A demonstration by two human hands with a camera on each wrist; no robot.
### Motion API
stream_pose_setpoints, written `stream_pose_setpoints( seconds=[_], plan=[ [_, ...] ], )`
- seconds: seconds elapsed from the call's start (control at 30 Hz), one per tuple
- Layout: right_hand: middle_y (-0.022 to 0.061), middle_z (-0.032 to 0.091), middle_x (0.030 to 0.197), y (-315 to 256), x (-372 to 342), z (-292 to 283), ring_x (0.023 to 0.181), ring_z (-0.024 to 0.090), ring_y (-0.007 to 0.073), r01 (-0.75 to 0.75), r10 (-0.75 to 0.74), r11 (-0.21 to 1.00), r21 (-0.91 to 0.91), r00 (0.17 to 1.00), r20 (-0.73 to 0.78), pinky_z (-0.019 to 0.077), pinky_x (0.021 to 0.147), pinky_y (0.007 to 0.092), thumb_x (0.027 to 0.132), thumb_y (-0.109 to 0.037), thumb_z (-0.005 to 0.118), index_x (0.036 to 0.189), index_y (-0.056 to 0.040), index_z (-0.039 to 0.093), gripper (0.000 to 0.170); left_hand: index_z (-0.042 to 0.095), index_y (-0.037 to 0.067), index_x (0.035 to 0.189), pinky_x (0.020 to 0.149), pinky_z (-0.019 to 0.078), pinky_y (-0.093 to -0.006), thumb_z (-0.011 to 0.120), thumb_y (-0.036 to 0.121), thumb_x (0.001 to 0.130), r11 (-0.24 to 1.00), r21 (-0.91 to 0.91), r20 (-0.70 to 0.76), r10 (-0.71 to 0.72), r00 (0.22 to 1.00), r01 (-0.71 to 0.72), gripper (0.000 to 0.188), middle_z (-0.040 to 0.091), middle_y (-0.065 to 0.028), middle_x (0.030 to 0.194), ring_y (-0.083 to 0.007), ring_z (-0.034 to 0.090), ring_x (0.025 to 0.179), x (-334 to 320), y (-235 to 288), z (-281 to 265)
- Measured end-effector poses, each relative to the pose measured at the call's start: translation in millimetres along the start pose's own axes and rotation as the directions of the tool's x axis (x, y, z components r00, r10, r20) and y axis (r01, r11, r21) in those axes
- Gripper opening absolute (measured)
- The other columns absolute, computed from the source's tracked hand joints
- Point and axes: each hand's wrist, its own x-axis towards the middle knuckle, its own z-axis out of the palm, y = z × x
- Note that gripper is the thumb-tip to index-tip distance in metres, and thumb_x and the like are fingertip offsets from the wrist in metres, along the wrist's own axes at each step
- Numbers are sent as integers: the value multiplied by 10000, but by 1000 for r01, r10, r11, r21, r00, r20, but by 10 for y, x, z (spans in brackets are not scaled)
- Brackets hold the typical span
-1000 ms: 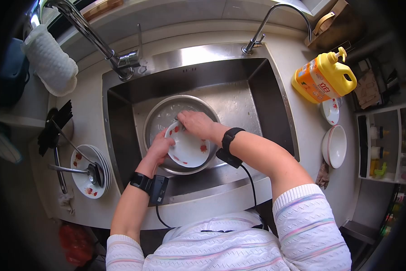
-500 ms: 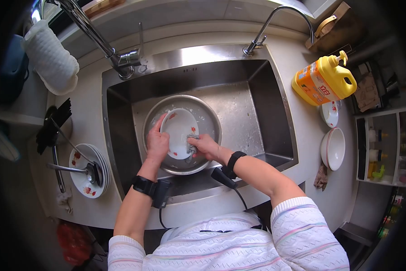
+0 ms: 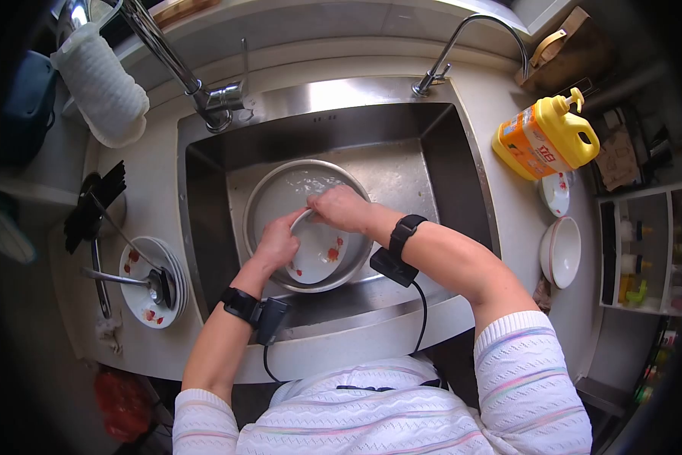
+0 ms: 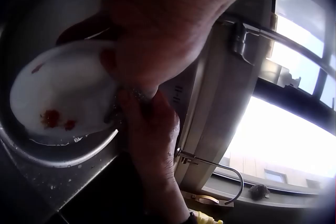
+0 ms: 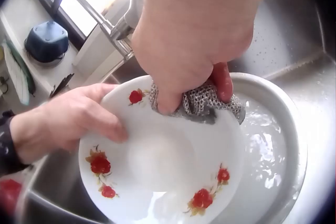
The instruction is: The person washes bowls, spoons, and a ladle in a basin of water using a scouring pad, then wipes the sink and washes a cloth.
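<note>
A white plate with red flowers [image 3: 316, 256] is tilted over a round metal basin [image 5: 301, 161] that holds water. Its left rim is gripped by my left hand [image 3: 278, 244], the thumb lying on the upper face in the right wrist view. My right hand [image 3: 342, 208] grips a grey metal-mesh scrubber [image 5: 202, 100] and presses it against the plate's far rim. In the left wrist view, the right hand [image 4: 152, 134] and the plate [image 4: 68, 92] show, while the scrubber is mostly hidden by fingers.
The basin stands in a steel sink [image 3: 402, 178]. On the left counter is a stack of flowered plates [image 3: 138, 292] with a ladle [image 3: 117, 279] across it. A yellow detergent bottle [image 3: 542, 138] and a white bowl [image 3: 560, 254] stand right. A large faucet [image 3: 218, 106] rises behind.
Half a second ago the plate was turned more on edge, with the scrubber at its right side. Since then its upper face has swung toward me and the right hand has moved to the far rim.
</note>
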Motion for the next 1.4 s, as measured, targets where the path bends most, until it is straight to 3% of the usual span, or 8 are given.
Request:
stream_pose_setpoints(
  seconds=[0.2,0.4,0.63,0.9,1.1,1.17,1.27,1.4],
  plan=[
    [169,613,740,94,-46,51,692,609,304,-221,238,967,123,961,-142,476,599,407,762,-240,594,806,-4,568,241,515,6,1132,788,448,-274,398,-110,639,823,-565,-144,-161,976,52,520,596,-132,993,-220,577,915,211,-496,89],
    [127,582,665,-54,-253,579,509,584,189,-421,726,117,900,655,212,464,353,289,809,-193,559,851,79,561,275,469,-25,1131,841,413,-270,391,-147,608,708,-706,-325,-342,882,14,543,557,-108,1046,-219,540,982,114,-190,275],
    [111,607,707,95,-65,-19,678,608,277,-180,181,983,18,974,-135,484,558,375,765,-260,606,796,-32,537,240,537,-7,1078,822,432,-289,391,-98,621,938,-341,-192,-131,973,59,488,610,-120,902,-228,575,913,65,-221,152],
    [138,616,799,-72,8,8,777,595,306,101,-107,992,-79,992,-73,459,656,395,749,-275,606,831,-59,549,237,568,53,1073,534,484,-336,396,-71,641,971,-214,-53,-121,991,107,482,612,-135,799,-221,599,644,38,-74,-4],
    [175,610,891,111,-149,548,786,591,332,-451,463,808,379,884,66,472,713,384,720,-321,643,880,-15,593,349,554,23,1084,617,498,-311,363,-83,666,872,-415,-133,-339,931,258,471,608,-130,872,-215,599,740,84,-279,34],
    [187,615,816,81,-199,655,687,599,312,-714,601,365,598,671,434,488,696,372,727,-309,645,911,53,581,411,545,18,1096,701,489,-310,359,-86,673,819,-513,-212,-411,887,257,473,607,-141,917,-225,597,817,124,-391,116],
    [194,612,861,86,-162,608,762,601,331,-669,609,677,305,743,278,487,733,386,724,-311,645,957,48,568,435,516,39,1138,487,516,-337,374,-37,705,910,-356,-334,-338,880,214,462,611,-158,886,-250,616,703,143,-599,238],
    [208,594,922,65,11,779,873,578,342,-519,516,852,61,854,58,469,760,407,745,-219,604,992,21,528,353,513,24,1123,745,473,-354,424,91,788,834,-394,-235,-498,835,387,353,591,-146,959,-252,572,886,252,-800,469]
  ],
)
